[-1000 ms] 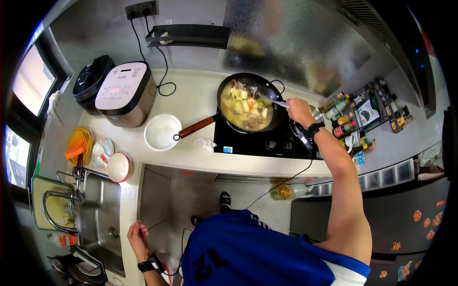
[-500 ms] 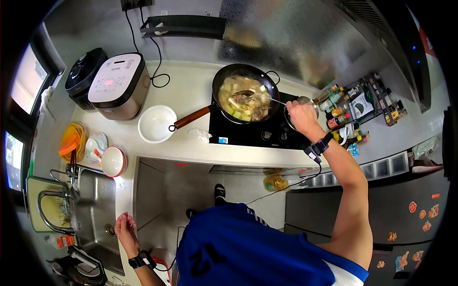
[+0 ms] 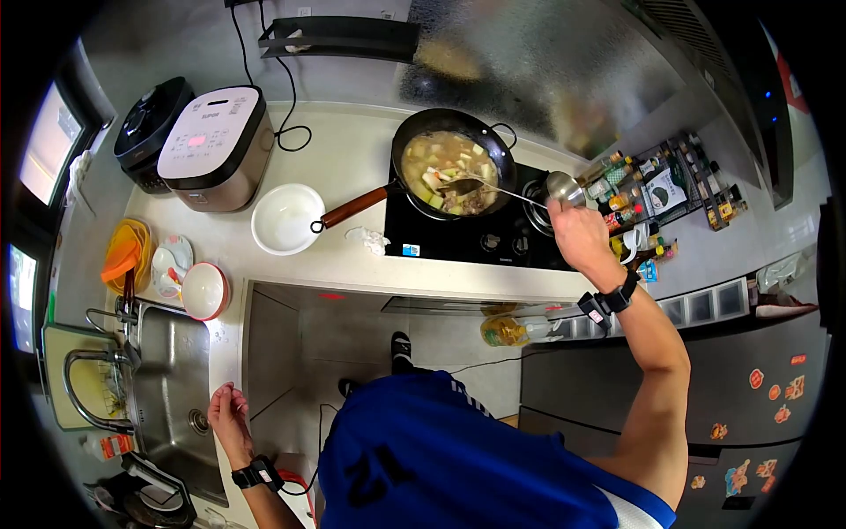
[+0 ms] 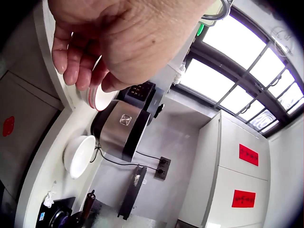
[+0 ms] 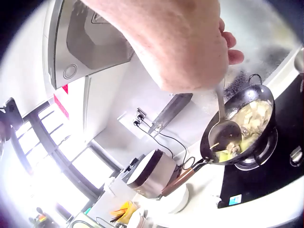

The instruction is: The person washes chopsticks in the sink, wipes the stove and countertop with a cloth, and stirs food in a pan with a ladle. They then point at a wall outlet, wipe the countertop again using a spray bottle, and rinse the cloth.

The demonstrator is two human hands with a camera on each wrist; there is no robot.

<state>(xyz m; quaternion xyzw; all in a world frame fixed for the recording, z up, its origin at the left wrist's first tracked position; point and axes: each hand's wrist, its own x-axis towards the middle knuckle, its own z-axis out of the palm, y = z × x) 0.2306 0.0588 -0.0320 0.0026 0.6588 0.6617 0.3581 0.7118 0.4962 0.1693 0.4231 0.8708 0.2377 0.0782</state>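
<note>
My right hand (image 3: pixel 582 236) grips the long handle of a metal ladle (image 5: pixel 225 132), out to the right of the wok. The ladle's head is down among the food in the dark wok (image 3: pixel 504 157), at its near right part. Pale chunks, green pieces and bits of meat (image 5: pixel 254 116) lie there in a cloudy broth. The wok's wooden handle (image 3: pixel 354 208) points left over the counter. My left hand (image 3: pixel 231 423) hangs by the counter edge next to the sink, its fingers loosely bent and holding nothing.
Left of the wok stand a white bowl (image 3: pixel 288 219), a rice cooker (image 3: pixel 216 150) and a red-rimmed bowl (image 3: pixel 205 291). The steel sink (image 3: pixel 172 379) is beside my left hand. Right of the hob (image 3: pixel 520 238), seasoning bottles (image 3: pixel 630 207) crowd the counter near a metal lid or bowl (image 3: pixel 564 188).
The ladle has swept across the wok and back toward its near right side, stirring the food. My right hand has shifted right and toward my body. The left hand stays loose by the sink.
</note>
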